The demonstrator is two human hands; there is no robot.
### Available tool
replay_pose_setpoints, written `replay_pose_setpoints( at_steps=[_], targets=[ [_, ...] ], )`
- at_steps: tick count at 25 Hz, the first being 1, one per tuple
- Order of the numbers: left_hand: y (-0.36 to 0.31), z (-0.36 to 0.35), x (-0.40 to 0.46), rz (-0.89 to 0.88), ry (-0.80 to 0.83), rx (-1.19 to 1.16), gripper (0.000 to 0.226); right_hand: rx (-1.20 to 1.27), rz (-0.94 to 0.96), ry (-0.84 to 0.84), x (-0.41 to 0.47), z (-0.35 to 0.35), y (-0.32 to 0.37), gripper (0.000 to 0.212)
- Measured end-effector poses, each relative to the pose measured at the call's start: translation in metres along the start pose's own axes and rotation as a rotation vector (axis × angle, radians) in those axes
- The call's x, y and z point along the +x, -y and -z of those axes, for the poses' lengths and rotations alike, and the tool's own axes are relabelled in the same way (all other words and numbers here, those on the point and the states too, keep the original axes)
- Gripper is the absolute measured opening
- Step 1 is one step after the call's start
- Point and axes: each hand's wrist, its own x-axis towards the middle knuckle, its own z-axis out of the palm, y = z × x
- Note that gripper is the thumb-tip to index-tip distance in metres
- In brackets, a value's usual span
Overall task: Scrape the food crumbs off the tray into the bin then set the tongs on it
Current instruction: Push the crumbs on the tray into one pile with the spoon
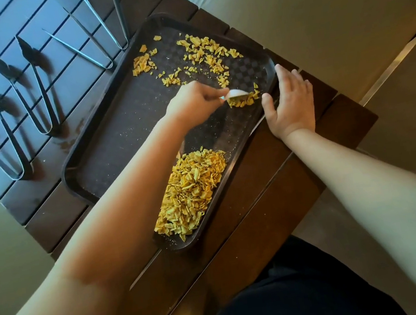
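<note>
A dark brown tray (111,154) lies on a slatted wooden table. Yellow crumbs are heaped in a big pile (192,191) at the tray's near corner, and looser crumbs (204,54) are scattered at its far end. My left hand (194,103) grips a small white scraper (236,93), whose edge sits against a small clump of crumbs (244,101) near the tray's right rim. My right hand (289,101) rests flat, fingers straight, on the tray's right rim. Several metal tongs (34,90) lie on the table left of the tray. No bin is in view.
The slatted table (273,201) ends just right of the tray, beyond it is pale floor (314,11). Long thin tongs (95,32) lie at the far left beside the tray's corner. My dark clothing (299,298) shows at the bottom.
</note>
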Motion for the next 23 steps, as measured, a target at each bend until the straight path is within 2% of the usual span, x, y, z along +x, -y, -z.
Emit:
replay_pose_setpoints(
  at_steps=[2, 5, 6, 8, 14, 18, 23],
  targets=[
    [0.012, 0.002, -0.007, 0.025, -0.032, -0.111, 0.026, 0.006, 0.006, -0.008, 0.0, 0.0, 0.0, 0.062],
    [0.018, 0.004, -0.002, 0.128, -0.265, -0.269, 0.029, 0.008, 0.007, -0.008, 0.0, 0.001, -0.001, 0.062],
    [0.018, 0.002, 0.001, 0.158, -0.295, -0.271, 0.03, 0.006, 0.006, -0.008, 0.0, 0.001, -0.001, 0.063],
    [0.014, -0.003, 0.002, 0.168, -0.271, -0.258, 0.031, 0.002, 0.007, -0.008, 0.0, 0.0, 0.0, 0.063],
    [0.005, -0.013, -0.01, 0.051, -0.089, -0.142, 0.031, 0.0, 0.009, -0.015, 0.0, -0.001, -0.001, 0.063],
    [0.007, -0.007, 0.001, 0.105, -0.257, -0.234, 0.032, -0.003, 0.005, -0.01, 0.001, -0.001, -0.001, 0.063],
    [-0.011, -0.019, 0.004, 0.041, -0.15, -0.135, 0.034, 0.001, 0.004, -0.017, 0.0, -0.001, -0.001, 0.061]
  ],
)
